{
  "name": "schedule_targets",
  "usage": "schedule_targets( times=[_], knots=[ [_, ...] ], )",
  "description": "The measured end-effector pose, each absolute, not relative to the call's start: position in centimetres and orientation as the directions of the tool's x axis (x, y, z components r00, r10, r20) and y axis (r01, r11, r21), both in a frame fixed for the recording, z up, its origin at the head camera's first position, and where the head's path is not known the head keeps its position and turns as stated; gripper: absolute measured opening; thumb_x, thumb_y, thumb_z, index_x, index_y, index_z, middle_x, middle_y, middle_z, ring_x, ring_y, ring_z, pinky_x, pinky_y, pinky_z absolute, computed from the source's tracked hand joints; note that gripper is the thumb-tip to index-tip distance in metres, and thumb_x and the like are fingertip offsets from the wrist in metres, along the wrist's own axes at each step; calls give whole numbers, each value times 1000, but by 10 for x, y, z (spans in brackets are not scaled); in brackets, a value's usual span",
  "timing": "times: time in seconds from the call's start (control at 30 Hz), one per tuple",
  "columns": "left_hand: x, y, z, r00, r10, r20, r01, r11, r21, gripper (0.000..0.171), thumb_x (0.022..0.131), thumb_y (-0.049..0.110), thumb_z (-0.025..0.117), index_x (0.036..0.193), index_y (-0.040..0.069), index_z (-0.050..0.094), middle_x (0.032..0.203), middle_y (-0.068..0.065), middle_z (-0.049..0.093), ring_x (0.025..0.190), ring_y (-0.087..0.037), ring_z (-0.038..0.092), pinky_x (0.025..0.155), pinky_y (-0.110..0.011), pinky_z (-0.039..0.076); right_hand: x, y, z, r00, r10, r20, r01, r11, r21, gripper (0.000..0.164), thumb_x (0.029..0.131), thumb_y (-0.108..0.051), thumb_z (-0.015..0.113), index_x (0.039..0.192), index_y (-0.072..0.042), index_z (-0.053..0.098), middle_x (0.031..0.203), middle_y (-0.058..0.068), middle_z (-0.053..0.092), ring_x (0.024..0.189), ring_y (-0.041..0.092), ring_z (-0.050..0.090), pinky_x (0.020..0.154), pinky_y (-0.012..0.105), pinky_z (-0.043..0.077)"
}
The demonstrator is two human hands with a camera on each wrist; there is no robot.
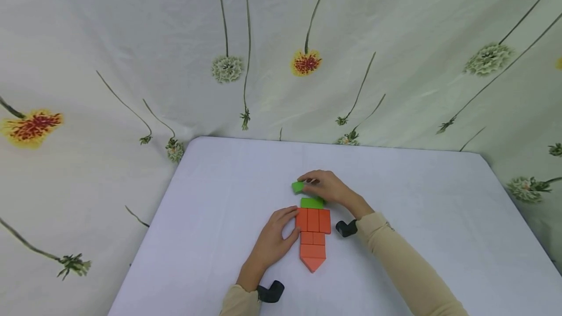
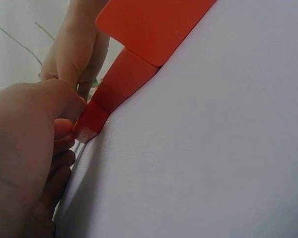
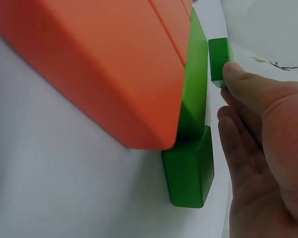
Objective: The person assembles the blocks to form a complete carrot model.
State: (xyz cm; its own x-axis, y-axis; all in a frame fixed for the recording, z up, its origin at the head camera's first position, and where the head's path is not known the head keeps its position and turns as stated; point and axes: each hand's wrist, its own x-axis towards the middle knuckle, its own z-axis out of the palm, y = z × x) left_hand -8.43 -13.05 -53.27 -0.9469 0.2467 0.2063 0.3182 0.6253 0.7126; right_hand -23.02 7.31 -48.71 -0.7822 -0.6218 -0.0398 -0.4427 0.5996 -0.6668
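Note:
My right hand (image 1: 327, 187) pinches a small green block (image 3: 218, 55) between thumb and fingers, just beyond the flat arrangement of blocks. Below it, a longer green block (image 1: 310, 203) lies along the far edge of a row of orange blocks (image 1: 313, 220). Another green block (image 3: 188, 171) sits at that row's right corner, mostly hidden by my right hand in the head view. With thumb and index finger apart, my left hand (image 1: 271, 239) touches the left end of the orange row. Narrower orange blocks (image 1: 312, 244) continue toward me, ending in an orange triangular block (image 1: 312, 264).
The blocks lie on a table (image 1: 228, 189) under a plain white cover. Behind it hangs a flower-printed cloth (image 1: 272, 96). Black wrist cameras (image 1: 347, 228) are strapped to both wrists, close above the tabletop.

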Motion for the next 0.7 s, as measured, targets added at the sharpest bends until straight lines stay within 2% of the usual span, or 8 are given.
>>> schedule_targets(
  times=[0.4, 0.7],
  knots=[
    [-83, -129, -532, -934, 260, 245, 356, 623, 697, 47, 95, 11, 73, 139, 3, 62, 145, -9, 59, 137, -27, 53, 111, -45, 50, -225, 73, -485, -722, -688, -80, -492, 591, -640, 31, 101, -13, 65, 132, -11, 70, 125, 7, 71, 115, 27, 67, 101, 43, 57],
    [-83, -130, -533, -934, 259, 247, 357, 622, 697, 47, 95, 12, 73, 139, 3, 62, 146, -9, 58, 137, -27, 53, 111, -45, 50, -222, 78, -482, -725, -682, -96, -474, 595, -648, 35, 104, -15, 62, 138, -12, 66, 137, 9, 66, 119, 29, 66, 101, 43, 57]
  ],
)
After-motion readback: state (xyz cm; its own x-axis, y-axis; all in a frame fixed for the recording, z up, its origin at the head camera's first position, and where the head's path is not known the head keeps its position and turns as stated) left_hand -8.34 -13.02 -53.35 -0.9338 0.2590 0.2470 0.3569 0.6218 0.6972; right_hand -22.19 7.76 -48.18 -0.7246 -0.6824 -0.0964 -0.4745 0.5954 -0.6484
